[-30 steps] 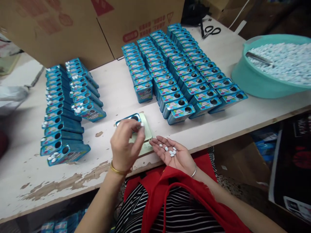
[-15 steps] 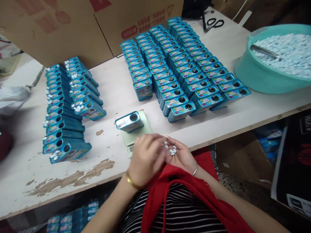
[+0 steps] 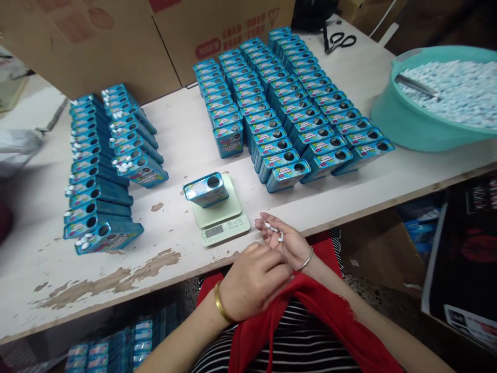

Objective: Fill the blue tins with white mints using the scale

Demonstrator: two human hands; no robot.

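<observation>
My right hand [image 3: 287, 241], with a silver bracelet at the wrist, is cupped palm up in front of the table edge. Several small white candies [image 3: 274, 228] lie in its palm and along its fingers. My left hand [image 3: 258, 280], wearing a gold bangle, is closed with its fingers curled down beside the right wrist, over the red cloth [image 3: 306, 295]; its fingertips are hidden. Beyond the hands a blue candy tin [image 3: 205, 191] stands upright on a pale green kitchen scale [image 3: 225, 228], its round opening uncovered. The scale's display is too small to read.
Rows of blue tins [image 3: 267, 119] with round openings fill the middle back. More tins [image 3: 101, 207], with white candies on their tops, stand at left. A turquoise basin [image 3: 404, 124] of candies holds a metal scoop [image 3: 417, 86]. Scissors [image 3: 337, 41] and a cardboard box [image 3: 116, 46] are behind.
My left hand has moved down and right, away from the scale, uncovering its display. My right hand stays cupped around the candies, which have shifted in the palm. The view has tilted slightly.
</observation>
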